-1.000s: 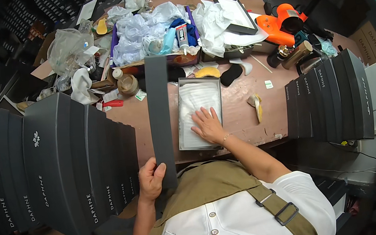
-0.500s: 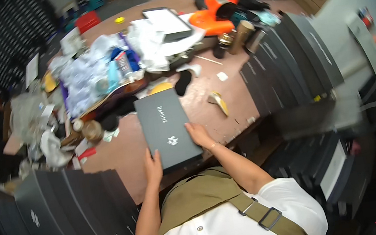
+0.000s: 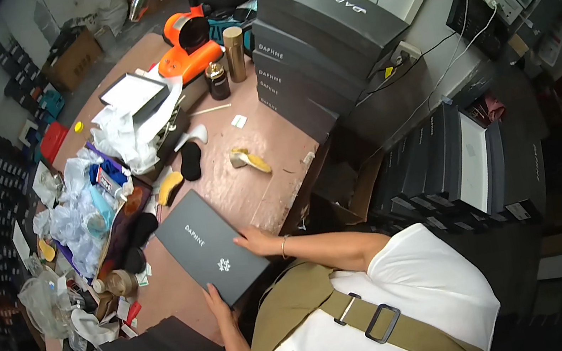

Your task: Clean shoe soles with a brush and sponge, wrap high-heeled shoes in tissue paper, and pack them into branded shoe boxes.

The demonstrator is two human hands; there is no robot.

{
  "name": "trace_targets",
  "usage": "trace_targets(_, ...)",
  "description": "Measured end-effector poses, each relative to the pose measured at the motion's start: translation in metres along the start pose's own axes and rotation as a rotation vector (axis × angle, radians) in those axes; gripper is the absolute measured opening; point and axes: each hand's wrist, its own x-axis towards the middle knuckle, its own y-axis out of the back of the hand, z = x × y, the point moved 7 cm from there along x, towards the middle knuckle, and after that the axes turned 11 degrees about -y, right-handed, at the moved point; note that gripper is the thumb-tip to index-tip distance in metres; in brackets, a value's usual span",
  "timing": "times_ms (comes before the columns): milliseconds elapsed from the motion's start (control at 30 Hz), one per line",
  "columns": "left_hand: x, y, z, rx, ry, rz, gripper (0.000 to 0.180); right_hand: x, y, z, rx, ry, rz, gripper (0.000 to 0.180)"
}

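Since half a second ago the view has swung right, bringing the grey box stack (image 3: 320, 48) into sight, while the lidded box (image 3: 212, 254) stays flat at the near edge of the table (image 3: 260, 178). The right hand (image 3: 256, 240) lies on the lid's right edge, fingers together and flat. The left hand (image 3: 216, 303) grips the near corner, fingers curled under it. A yellow shoehorn (image 3: 250, 158) lies well beyond, near black insoles (image 3: 190, 161).
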Motion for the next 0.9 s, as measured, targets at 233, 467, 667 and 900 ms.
trace_targets(233, -0.015, -0.047, 0.037, -0.291, 0.162, 0.030, 0.058, -0.018, 0.014, -0.007, 0.315, 0.013, -0.255, 0.085)
trace_targets(467, 0.001, -0.225, 0.265, -0.561, -0.554, -0.355, 0.050, -0.144, 0.317, -0.201, 0.120, 0.718, 0.291, 0.079)
trace_targets(667, -0.032, -0.444, 0.415, -0.210, -0.802, -0.626, 0.063, -0.219, 0.566, -0.264, 0.331, 0.767, 0.280, 0.044)
trace_targets(900, -0.127, -0.503, 0.318, 0.248, -0.660, -1.267, 0.061, -0.123, 0.703, -0.147, -0.002, 0.009, 0.371, 0.045)
